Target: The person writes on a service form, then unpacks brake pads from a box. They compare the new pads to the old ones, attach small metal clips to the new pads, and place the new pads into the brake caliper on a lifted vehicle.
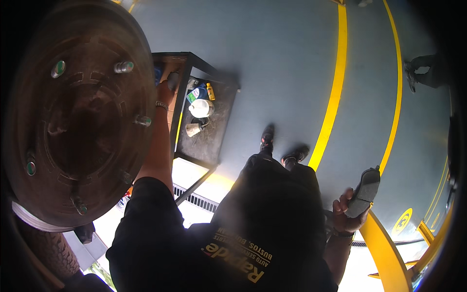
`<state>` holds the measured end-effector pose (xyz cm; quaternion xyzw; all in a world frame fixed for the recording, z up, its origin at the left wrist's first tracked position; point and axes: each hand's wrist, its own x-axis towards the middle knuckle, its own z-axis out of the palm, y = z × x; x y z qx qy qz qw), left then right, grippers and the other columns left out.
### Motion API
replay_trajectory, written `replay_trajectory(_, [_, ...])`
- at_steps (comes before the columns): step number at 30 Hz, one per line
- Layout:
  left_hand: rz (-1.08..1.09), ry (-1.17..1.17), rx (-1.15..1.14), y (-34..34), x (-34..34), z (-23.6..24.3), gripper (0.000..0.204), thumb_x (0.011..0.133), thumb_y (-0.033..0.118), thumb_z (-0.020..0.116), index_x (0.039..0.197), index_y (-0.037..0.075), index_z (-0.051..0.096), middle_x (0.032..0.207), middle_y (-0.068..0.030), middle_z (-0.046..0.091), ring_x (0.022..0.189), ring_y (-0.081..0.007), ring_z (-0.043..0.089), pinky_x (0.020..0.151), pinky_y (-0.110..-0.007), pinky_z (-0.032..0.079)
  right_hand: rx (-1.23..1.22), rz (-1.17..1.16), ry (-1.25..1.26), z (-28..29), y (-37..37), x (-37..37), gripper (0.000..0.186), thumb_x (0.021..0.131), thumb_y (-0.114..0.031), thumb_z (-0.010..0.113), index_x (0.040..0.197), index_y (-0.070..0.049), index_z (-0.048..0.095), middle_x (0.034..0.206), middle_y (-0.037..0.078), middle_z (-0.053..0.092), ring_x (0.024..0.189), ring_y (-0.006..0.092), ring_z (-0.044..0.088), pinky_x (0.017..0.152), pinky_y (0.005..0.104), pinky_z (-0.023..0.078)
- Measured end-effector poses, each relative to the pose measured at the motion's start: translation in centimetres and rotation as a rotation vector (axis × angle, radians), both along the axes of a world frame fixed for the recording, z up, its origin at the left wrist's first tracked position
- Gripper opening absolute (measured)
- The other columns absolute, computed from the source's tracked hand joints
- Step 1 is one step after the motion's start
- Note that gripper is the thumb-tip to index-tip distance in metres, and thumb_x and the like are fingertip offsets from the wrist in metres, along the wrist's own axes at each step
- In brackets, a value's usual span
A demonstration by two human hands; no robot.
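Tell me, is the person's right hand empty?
No, the right hand grips a grey brake pad, held up beside the body over the blue floor.

Clearly a car repair workshop. Rusty wheel hub (78, 114) with studs raised at head height; just right of it a black tool cart (206, 121) carrying bottles and cups. Beyond the cart, grey painted floor (282, 63) with yellow lane lines (333, 97).

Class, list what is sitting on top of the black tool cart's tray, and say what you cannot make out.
On the black cart: a white tub, a yellow bottle and a paper cup. The left arm hides its left side.
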<state>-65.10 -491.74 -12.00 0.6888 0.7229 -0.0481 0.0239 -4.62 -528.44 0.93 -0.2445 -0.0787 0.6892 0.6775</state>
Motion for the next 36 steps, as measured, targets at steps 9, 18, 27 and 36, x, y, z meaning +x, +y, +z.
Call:
replay_trajectory(9, [-0.183,-0.076,0.37,-5.8,8.7,6.1,0.053,0.079,0.018,0.074,0.124,-0.003,0.058,0.111,-0.0255,0.068,0.101,-0.0429,0.067,0.087,-0.05,0.057,-0.072,-0.116,0.015,-2.6,-0.9,5.3,0.062,0.1,-0.042,0.061,0.148,-0.008,0.041,0.12,0.014,0.052,0.083,0.0181,0.053,0.075,0.0363,0.044])
replay_trajectory(18, [-0.466,-0.622,0.415,-10.6,41.6,16.4,0.058,0.072,0.007,0.079,0.125,-0.004,0.057,0.108,-0.02,0.069,0.096,-0.0362,0.071,0.083,-0.04,0.06,0.164,0.062,-0.025,-2.3,6.7,20.1,0.064,0.092,-0.034,0.073,0.144,-0.007,0.048,0.122,0.027,0.056,0.094,0.0359,0.066,0.08,0.0445,0.055])
replay_trajectory(27, [-0.728,-0.912,0.406,-6.4,63.8,21.8,0.067,0.069,0.002,0.074,0.133,-0.003,0.054,0.114,-0.0176,0.071,0.113,-0.0346,0.069,0.095,-0.041,0.055,0.388,0.139,-0.045,2.5,16.0,36.0,0.068,0.091,-0.027,0.074,0.14,0.01,0.045,0.12,0.029,0.056,0.095,0.0453,0.071,0.078,0.0492,0.063])
replay_trajectory(36, [-0.874,-1.043,0.462,8.8,79.8,21.4,0.067,0.072,0.005,0.072,0.136,-0.002,0.053,0.112,-0.0187,0.071,0.11,-0.0346,0.07,0.095,-0.045,0.054,0.527,0.092,-0.015,2.5,32.7,48.8,0.074,0.092,-0.02,0.073,0.154,-0.012,0.035,0.128,0.034,0.052,0.102,0.0495,0.069,0.08,0.0537,0.063])
